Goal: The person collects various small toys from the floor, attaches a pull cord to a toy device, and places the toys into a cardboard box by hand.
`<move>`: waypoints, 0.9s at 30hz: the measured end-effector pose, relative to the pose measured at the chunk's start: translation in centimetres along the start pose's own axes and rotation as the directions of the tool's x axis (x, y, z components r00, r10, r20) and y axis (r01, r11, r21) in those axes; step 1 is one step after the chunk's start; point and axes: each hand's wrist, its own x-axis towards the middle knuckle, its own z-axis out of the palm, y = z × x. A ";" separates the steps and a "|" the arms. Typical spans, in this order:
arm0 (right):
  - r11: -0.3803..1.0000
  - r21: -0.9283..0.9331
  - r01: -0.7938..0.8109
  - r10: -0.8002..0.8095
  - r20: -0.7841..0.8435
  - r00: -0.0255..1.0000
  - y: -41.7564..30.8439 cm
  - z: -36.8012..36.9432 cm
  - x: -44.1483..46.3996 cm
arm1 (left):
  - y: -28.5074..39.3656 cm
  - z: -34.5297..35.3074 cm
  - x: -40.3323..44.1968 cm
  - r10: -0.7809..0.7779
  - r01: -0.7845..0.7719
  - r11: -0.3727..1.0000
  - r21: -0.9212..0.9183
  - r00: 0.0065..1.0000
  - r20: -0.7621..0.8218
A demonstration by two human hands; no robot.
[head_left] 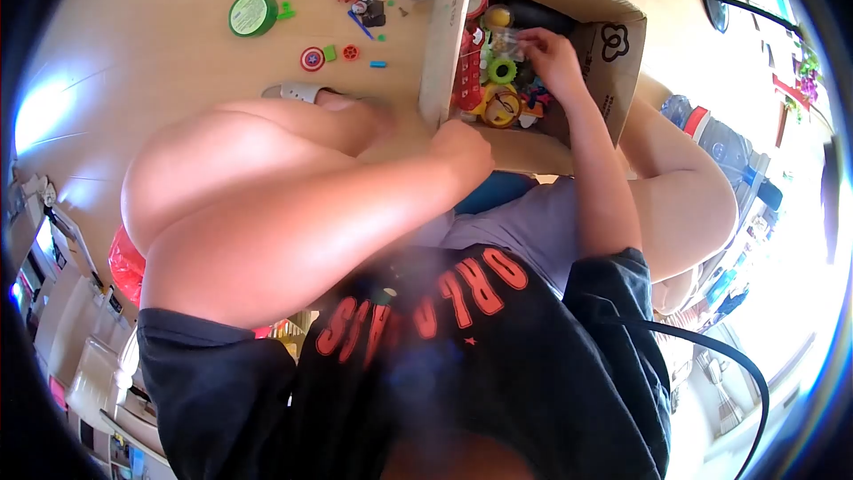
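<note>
An open cardboard box (613, 80) stands between my legs with a jumble of toys inside. My left hand (464, 144) is closed on the near left corner of its rim, fingers mostly hidden. Inside the box, my right hand (553, 62) pinches a small clear plastic packet (506, 43); its contents are too small to tell. Close to the packet lie a lime-green ring (502, 70) and a round yellow-orange piece (500, 17). A yellow round toy (503, 108) rests nearer me, and a red toy piece (468, 76) leans along the left wall.
On the wooden floor left of the box are a green tape roll (253, 14), a round red-and-blue shield piece (312, 59), a blue stick (361, 25) and several small toys. A large water bottle (724, 138) is at the right. A black cable (711, 342) crosses my right side.
</note>
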 end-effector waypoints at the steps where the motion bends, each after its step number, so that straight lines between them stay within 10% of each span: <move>1: 1.000 0.014 -0.019 0.019 0.015 1.000 1.4 1.0 0.5 | -0.1 -0.3 -0.2 0.013 -0.013 1.000 0.012 1.000 0.009; 6: 0.926 0.294 -0.239 0.264 -0.051 0.963 4.5 3.8 2.0 | -0.3 -1.7 -1.6 0.049 -0.050 0.998 0.045 0.998 0.028; 10: 0.966 0.161 -0.200 0.234 -0.227 0.945 3.0 4.8 1.7 | -0.4 -1.1 -1.5 0.055 -0.055 0.998 0.016 0.998 -0.007; 15: 0.998 0.054 0.035 -0.010 -0.410 0.912 1.0 6.0 1.7 | -0.3 0.3 -0.9 0.052 -0.056 0.998 -0.029 0.991 -0.120; 19: 0.877 0.398 0.270 -0.028 -0.518 0.855 -11.9 4.1 -2.3 | -0.5 0.8 -1.8 -0.012 -0.011 0.993 -0.116 0.980 -0.198; 23: 0.750 0.003 0.661 -0.639 -0.257 0.725 -21.9 4.0 -4.1 | -1.1 0.9 -4.3 -0.097 0.045 0.975 -0.217 0.967 -0.237; 25: 0.898 0.155 0.412 -0.422 0.041 0.906 -24.4 6.8 -2.6 | -1.5 0.9 -6.1 -0.150 0.082 0.961 -0.263 0.956 -0.251; 27: 0.911 -0.032 0.412 -0.383 0.307 0.871 -24.2 11.3 1.2 | -1.9 0.7 -8.3 -0.201 0.112 0.942 -0.318 0.943 -0.264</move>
